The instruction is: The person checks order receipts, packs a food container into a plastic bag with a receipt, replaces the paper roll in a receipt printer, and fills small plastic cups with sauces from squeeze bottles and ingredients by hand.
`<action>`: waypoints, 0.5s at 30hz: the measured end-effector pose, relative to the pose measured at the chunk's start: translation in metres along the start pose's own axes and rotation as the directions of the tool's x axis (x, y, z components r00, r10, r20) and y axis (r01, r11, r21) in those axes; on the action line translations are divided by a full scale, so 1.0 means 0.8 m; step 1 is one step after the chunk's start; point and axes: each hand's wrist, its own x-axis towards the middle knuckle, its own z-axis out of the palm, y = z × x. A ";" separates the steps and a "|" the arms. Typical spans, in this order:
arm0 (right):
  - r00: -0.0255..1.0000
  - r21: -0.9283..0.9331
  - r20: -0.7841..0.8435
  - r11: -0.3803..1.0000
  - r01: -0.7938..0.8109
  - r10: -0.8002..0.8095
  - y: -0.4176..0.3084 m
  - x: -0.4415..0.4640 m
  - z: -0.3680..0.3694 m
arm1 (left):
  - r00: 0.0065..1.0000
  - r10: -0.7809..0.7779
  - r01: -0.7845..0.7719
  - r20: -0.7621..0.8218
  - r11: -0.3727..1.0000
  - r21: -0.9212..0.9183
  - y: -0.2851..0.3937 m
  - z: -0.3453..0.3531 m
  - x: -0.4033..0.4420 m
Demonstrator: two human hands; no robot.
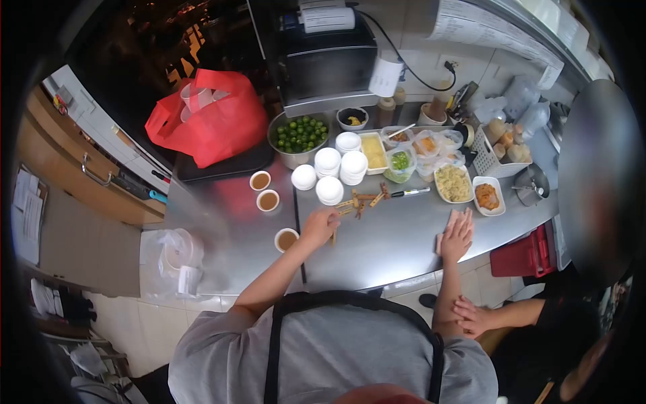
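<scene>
My left hand (320,227) is closed, fingertips together, over the steel counter. A thin tan stick (334,238) shows just under its fingers; whether it is held I cannot tell. Just beyond lie several small brown wooden pieces (367,198), perhaps clips, and a marker pen (410,192). A cup of brown sauce (287,239) stands left of my left wrist. My right hand (456,235) lies flat on the counter with its fingers stretched out, in front of a tub of pale yellow food (453,184) and a tub of orange food (487,196).
Stacked white cups (328,161), a bowl of green limes (300,137) and a red bag (208,121) stand behind. A white basket (494,160) is at the right. Another person's hand (473,317) touches my right forearm. A red bin (517,256) is below the counter.
</scene>
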 end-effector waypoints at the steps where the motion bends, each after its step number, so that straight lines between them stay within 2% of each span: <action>1: 1.000 -0.244 -0.020 0.970 -0.025 0.020 -0.034 0.018 -0.033 | 0.961 0.160 -0.145 -0.226 0.986 0.080 0.014 -0.003 0.009; 2: 0.997 -0.477 -0.051 0.875 -0.075 0.057 -0.058 0.028 -0.048 | 0.851 0.328 -0.272 -0.411 0.944 0.189 0.034 -0.009 0.019; 3: 0.996 -0.276 -0.040 0.957 -0.085 0.078 -0.053 0.017 -0.033 | 0.885 0.230 -0.167 -0.405 0.968 0.187 0.101 -0.029 0.002; 4: 0.995 -0.145 -0.038 0.984 -0.100 0.095 -0.038 0.022 -0.042 | 0.856 0.160 -0.195 -0.492 0.981 -0.021 0.122 -0.038 0.005; 5: 0.981 -0.080 -0.061 0.978 -0.191 0.186 -0.040 0.033 -0.067 | 0.690 0.389 -0.315 -0.611 0.921 0.230 0.176 -0.060 0.004; 6: 0.962 -0.024 -0.231 0.988 -0.154 0.144 -0.012 0.033 -0.063 | 0.612 0.395 -0.342 -0.686 0.913 0.221 0.218 -0.074 0.012; 7: 0.988 -0.102 -0.133 0.990 -0.099 0.085 -0.013 0.031 -0.104 | 0.454 0.365 -0.478 -0.813 0.869 0.124 0.214 -0.099 0.043; 8: 0.962 -0.006 -0.025 0.963 -0.270 0.270 0.008 0.035 -0.065 | 0.332 0.561 -0.374 -0.758 0.816 0.440 0.252 -0.139 0.049; 9: 0.993 -0.179 -0.079 0.979 -0.100 0.087 -0.011 0.030 -0.119 | 0.143 0.583 -0.475 -0.800 0.750 0.461 0.255 -0.179 0.084; 10: 0.986 -0.119 -0.088 0.981 -0.151 0.141 -0.004 0.019 -0.113 | 0.117 0.568 -0.535 -0.814 0.727 0.430 0.255 -0.225 0.117; 11: 0.979 -0.044 -0.096 0.982 -0.185 0.180 0.003 0.010 -0.099 | 0.118 0.509 -0.435 -0.853 0.799 0.416 0.283 -0.238 0.125; 12: 0.973 -0.045 -0.100 0.976 -0.214 0.209 0.007 0.000 -0.082 | 0.153 0.545 -0.360 -0.824 0.808 0.467 0.255 -0.301 0.169; 13: 0.976 -0.028 -0.036 0.976 -0.217 0.216 0.011 -0.013 -0.056 | 0.352 0.396 -0.449 -0.848 0.866 0.218 0.272 -0.301 0.177; 15: 0.974 -0.009 0.023 0.974 -0.224 0.225 0.017 -0.018 -0.050 | 0.499 0.255 -0.349 -0.828 0.934 0.077 0.280 -0.317 0.197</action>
